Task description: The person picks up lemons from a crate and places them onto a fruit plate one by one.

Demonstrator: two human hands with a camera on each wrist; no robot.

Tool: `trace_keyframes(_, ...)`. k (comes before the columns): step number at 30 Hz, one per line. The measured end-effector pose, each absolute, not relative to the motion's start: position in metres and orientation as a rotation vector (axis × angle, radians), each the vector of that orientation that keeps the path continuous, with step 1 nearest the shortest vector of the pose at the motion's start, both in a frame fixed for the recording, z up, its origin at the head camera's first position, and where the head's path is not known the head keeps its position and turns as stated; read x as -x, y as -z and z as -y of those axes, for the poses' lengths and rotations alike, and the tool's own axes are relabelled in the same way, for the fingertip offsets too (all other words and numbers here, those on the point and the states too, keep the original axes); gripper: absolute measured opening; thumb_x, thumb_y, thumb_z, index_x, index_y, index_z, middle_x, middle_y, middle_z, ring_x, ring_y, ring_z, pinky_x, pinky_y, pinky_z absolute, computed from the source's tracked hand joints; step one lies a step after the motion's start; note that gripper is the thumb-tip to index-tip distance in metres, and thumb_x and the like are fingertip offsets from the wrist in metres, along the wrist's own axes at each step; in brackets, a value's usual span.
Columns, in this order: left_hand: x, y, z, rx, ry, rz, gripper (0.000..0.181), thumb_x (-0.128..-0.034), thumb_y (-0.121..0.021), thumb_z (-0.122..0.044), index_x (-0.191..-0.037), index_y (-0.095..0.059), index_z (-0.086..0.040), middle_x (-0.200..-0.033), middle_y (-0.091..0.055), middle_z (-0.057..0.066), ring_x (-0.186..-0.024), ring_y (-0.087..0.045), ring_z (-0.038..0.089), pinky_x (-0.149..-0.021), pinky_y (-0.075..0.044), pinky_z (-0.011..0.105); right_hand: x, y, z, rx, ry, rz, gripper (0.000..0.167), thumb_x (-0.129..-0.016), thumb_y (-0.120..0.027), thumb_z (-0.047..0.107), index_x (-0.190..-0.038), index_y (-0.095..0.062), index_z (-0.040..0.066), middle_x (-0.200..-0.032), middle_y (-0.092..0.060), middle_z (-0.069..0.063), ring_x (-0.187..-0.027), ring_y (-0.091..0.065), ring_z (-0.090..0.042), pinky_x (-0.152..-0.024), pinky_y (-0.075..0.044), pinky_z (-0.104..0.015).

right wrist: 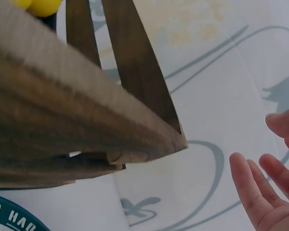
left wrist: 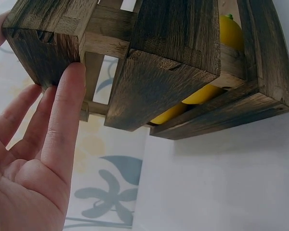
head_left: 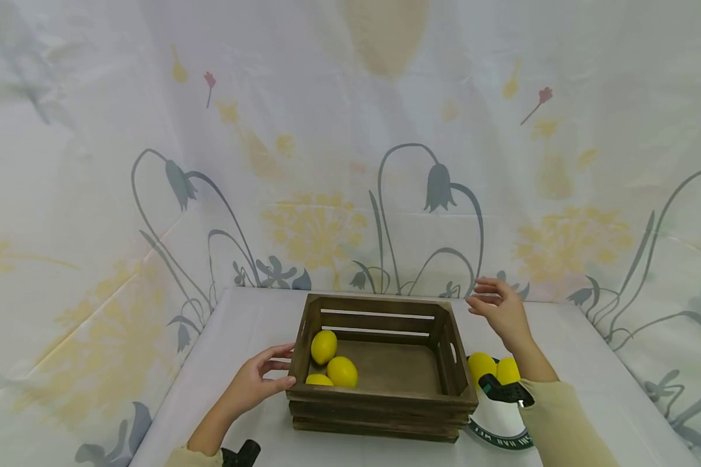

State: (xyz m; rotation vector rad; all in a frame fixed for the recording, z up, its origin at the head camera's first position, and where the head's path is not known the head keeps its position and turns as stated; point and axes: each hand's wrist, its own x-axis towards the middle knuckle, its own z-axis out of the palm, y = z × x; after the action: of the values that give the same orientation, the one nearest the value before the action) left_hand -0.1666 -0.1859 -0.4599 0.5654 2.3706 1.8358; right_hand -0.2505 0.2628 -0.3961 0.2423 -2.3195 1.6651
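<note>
A dark brown slatted wooden crate [head_left: 380, 405] stands on the white table. Inside, at its left end, lie three yellow lemons [head_left: 342, 372]; one is partly hidden by the front wall. My left hand [head_left: 257, 383] touches the crate's left end, its fingers fairly straight against the top slat and the thumb by the front corner. Raised in the air beyond the crate's right back corner, my right hand [head_left: 502, 314] holds nothing, its fingers loosely extended. In the left wrist view, yellow lemons [left wrist: 230, 33] show through the gaps between slats.
Right of the crate, a white plate [head_left: 493, 418] with a dark green lettered rim carries yellow lemons [head_left: 481, 367], partly hidden by the right wrist's camera and sleeve. A flower-printed cloth [head_left: 350, 162] hangs behind the table [head_left: 257, 318].
</note>
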Motion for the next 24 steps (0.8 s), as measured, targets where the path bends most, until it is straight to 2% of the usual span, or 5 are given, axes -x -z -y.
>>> trace_keyframes(8, 0.166, 0.46, 0.186, -0.556, -1.841, -2.372, 0.057, -0.0839, -0.069, -0.01, -0.133, -0.045, 0.003, -0.125, -0.048, 0.025, -0.106, -0.053, 0.038, -0.076, -0.052, 0.027, 0.254, 0.39, -0.247, -0.257, -1.717, 2.299, 0.044, -0.086, -0.065, 0.003, -0.124, -0.047, -0.01, -0.109, -0.05, -0.023, -0.082, -0.058, -0.002, -0.069, -0.054, -0.027)
trace_keyframes(18, 0.166, 0.46, 0.186, -0.575, -1.845, -2.367, 0.057, -0.0841, -0.069, -0.01, -0.134, -0.044, 0.004, -0.125, -0.048, 0.025, -0.106, -0.052, 0.039, -0.076, -0.052, 0.027, 0.26, 0.386, -0.226, -0.314, -1.779, 2.287, 0.042, -0.085, -0.064, -0.002, -0.123, -0.048, -0.01, -0.111, -0.049, -0.029, -0.081, -0.058, -0.006, -0.072, -0.054, -0.034)
trace_keyframes(24, 0.166, 0.46, 0.185, -0.558, -1.834, -2.372, 0.057, -0.0841, -0.069, -0.011, -0.134, -0.044, 0.003, -0.125, -0.048, 0.025, -0.107, -0.053, 0.038, -0.076, -0.052, 0.027, 0.264, 0.388, -0.21, -0.285, -1.859, 2.261, 0.042, -0.085, -0.064, -0.002, -0.123, -0.047, -0.01, -0.109, -0.049, -0.024, -0.082, -0.058, -0.005, -0.071, -0.054, -0.029)
